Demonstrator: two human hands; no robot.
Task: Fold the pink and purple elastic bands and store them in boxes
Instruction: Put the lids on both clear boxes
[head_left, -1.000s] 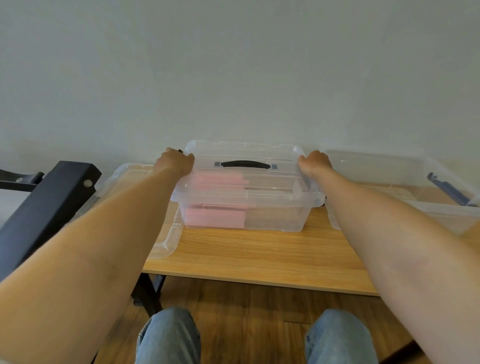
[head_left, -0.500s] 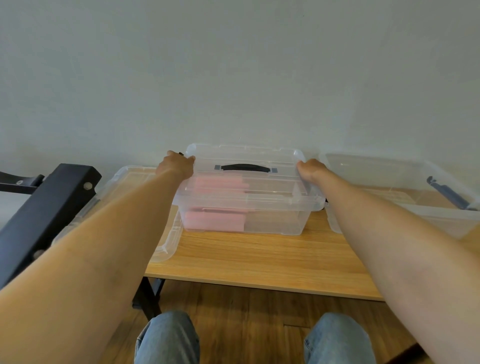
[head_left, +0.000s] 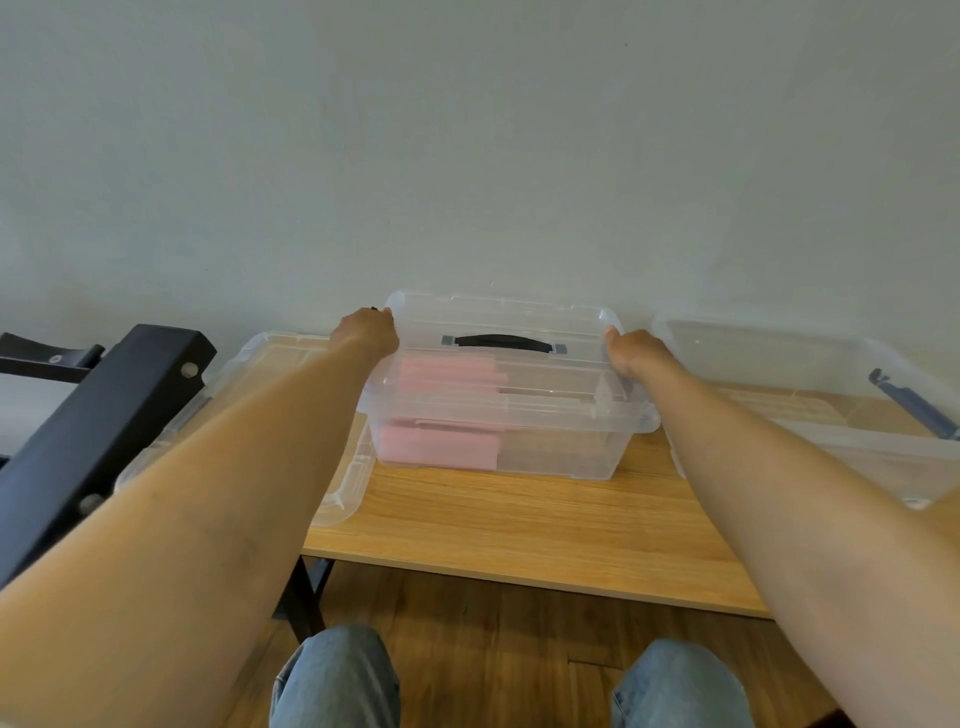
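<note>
Pink elastic bands (head_left: 439, 447) lie folded inside a lidded clear box (head_left: 519, 405) on the table (head_left: 519, 514). Left hand (head_left: 366, 335) and right hand (head_left: 631, 351) each grip 1 end of its lid (head_left: 498, 325), likely pressing it shut. Next, the purple bands, unseen here, need the empty box (head_left: 831, 415) at right.

Two clear plastic boxes stand on the one wooden bench (head_left: 519, 514): a lidded box (head_left: 561, 447) in the middle and an open box (head_left: 831, 447) to its right. Two clear lids show, one closed lid (head_left: 498, 322) on the middle box and one loose lid (head_left: 332, 499) lying flat at the left. One black handle (head_left: 502, 342) sits on the closed lid. Inside the middle box lie folded pink bands (head_left: 439, 451), seemingly two stacks, though the plastic blurs the count. Two hands are in view, the left hand (head_left: 366, 332) and the right hand (head_left: 636, 351). Two denim-clad knees (head_left: 337, 675) show below.
</note>
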